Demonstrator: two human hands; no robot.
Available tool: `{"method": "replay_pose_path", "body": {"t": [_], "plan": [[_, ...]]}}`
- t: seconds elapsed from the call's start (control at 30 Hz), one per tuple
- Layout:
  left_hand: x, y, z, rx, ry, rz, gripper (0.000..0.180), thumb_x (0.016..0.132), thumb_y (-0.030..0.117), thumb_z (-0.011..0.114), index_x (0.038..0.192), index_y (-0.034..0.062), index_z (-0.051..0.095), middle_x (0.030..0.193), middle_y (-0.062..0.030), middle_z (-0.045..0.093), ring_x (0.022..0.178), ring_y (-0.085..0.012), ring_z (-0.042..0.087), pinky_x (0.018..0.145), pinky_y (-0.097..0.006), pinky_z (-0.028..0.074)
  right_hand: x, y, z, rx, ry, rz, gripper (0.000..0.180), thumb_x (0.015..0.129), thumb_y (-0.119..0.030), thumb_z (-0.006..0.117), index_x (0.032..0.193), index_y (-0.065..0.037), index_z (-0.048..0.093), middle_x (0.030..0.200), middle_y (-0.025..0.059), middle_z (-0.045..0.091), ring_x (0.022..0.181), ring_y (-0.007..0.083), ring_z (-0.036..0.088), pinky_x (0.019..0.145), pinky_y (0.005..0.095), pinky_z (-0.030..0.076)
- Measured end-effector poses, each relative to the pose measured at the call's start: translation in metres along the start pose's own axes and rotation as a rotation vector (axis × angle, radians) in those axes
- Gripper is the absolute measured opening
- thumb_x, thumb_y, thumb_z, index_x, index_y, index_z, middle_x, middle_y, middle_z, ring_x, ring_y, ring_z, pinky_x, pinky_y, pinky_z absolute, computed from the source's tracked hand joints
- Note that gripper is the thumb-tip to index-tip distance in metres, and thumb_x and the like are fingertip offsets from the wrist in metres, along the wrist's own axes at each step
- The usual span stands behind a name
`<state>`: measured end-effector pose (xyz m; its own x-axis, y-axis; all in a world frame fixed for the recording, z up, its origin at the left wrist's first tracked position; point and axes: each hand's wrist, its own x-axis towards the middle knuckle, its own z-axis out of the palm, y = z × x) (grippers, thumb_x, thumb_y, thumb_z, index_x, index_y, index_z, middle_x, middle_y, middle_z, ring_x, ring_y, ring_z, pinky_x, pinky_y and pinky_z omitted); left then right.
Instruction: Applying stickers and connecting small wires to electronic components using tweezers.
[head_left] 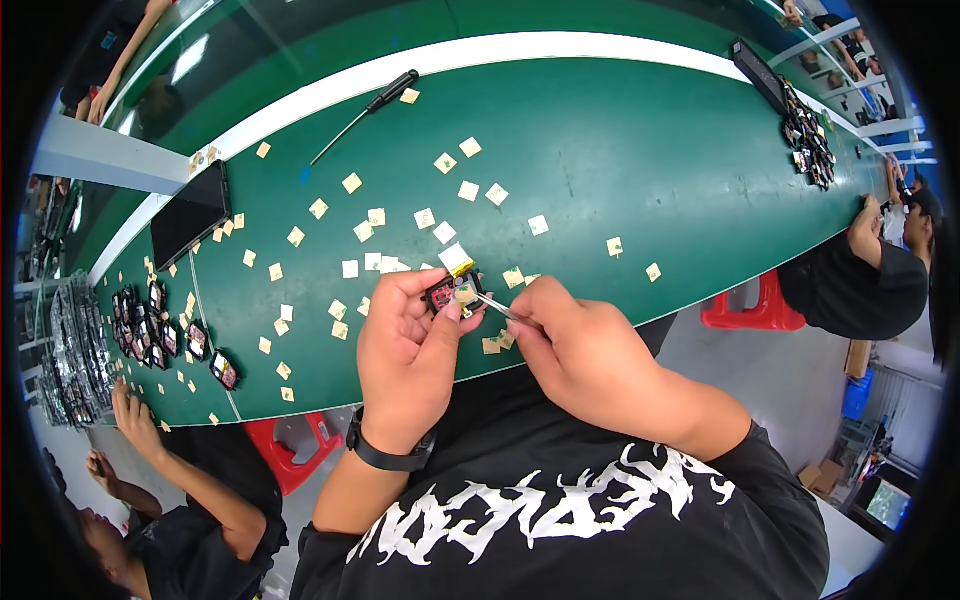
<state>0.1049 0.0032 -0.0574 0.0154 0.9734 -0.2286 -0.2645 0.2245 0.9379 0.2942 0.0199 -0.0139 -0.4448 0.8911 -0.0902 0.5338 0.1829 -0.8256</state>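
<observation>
My left hand (405, 365) is closed around a small black electronic device (437, 297), holding it above the near edge of the green table. Inside the opened casing a reddish circuit board shows, partly covered by my thumb. A silver battery pouch (455, 259) with a yellow taped end stands out from the casing's far side. In my right hand (595, 345) is a pair of metal tweezers (497, 306), pinched between thumb and fingers. Their tips reach into the casing beside a small pale square; whether they grip it I cannot tell.
Many pale adhesive squares (469, 147) lie scattered over the green table (590, 130). A screwdriver (370, 110) lies at the back, a dark tablet-like slab (192, 215) at left. Device piles (145, 325) sit left and far right (808, 140). Co-workers sit on both sides.
</observation>
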Motion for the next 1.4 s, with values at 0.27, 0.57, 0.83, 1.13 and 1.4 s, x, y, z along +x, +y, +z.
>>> {"method": "replay_pose_path", "body": {"t": [0.27, 0.57, 0.83, 1.13, 1.4], "plan": [[-0.003, -0.005, 0.007, 0.097, 0.043, 0.084, 0.024, 0.101, -0.007, 0.052, 0.124, -0.0048, 0.046, 0.119, -0.0179, 0.062, 0.111, -0.0217, 0.067, 0.093, -0.036, 0.061, 0.007, -0.002, 0.006, -0.171, 0.028, -0.019, 0.013, 0.093, 0.001, 0.064, 0.098, -0.001, 0.052, 0.066, 0.0156, 0.061, 0.06, 0.0375, 0.065, 0.052, 0.0448, 0.048], [0.0, 0.001, -0.003, -0.026, 0.015, 0.015, 0.024, 0.101, -0.006, 0.052, 0.124, -0.0046, 0.046, 0.119, -0.0183, 0.063, 0.113, -0.0244, 0.067, 0.093, -0.036, 0.062, 0.014, 0.004, 0.006, -0.138, -0.023, -0.047, 0.016, 0.093, -0.003, 0.063, 0.098, 0.0, 0.048, 0.072, 0.02, 0.064, 0.064, 0.0426, 0.064, 0.054, 0.0483, 0.049], [0.005, 0.008, -0.008, -0.265, -0.095, -0.093, 0.02, 0.103, -0.003, 0.05, 0.123, -0.0056, 0.046, 0.119, -0.0172, 0.062, 0.109, -0.0215, 0.068, 0.096, -0.037, 0.06, 0.02, 0.022, 0.001, 0.37, 0.143, 0.115, 0.021, 0.095, -0.007, 0.072, 0.111, 0.0, 0.06, 0.069, -0.0005, 0.061, 0.06, 0.0028, 0.052, 0.053, 0.0233, 0.042], [0.001, -0.003, -0.007, -0.159, -0.007, 0.043, 0.015, 0.101, -0.005, 0.054, 0.116, -0.0014, 0.05, 0.113, -0.0123, 0.064, 0.107, -0.0184, 0.067, 0.091, -0.039, 0.063, 0.056, 0.008, -0.007, 0.34, -0.069, 0.158, 0.014, 0.092, -0.01, 0.074, 0.1, 0.001, 0.07, 0.07, -0.0015, 0.059, 0.063, 0.0035, 0.047, 0.055, 0.0243, 0.04], [0.001, -0.006, -0.004, -0.163, 0.078, 0.092, 0.017, 0.1, -0.008, 0.054, 0.114, 0.0001, 0.05, 0.112, -0.0122, 0.064, 0.103, -0.0175, 0.068, 0.089, -0.038, 0.063, 0.032, 0.006, 0.014, 0.641, 0.042, 0.296, 0.011, 0.093, -0.003, 0.072, 0.099, 0.004, 0.066, 0.076, 0.0001, 0.066, 0.069, 0.0018, 0.057, 0.059, 0.021, 0.046]]}}
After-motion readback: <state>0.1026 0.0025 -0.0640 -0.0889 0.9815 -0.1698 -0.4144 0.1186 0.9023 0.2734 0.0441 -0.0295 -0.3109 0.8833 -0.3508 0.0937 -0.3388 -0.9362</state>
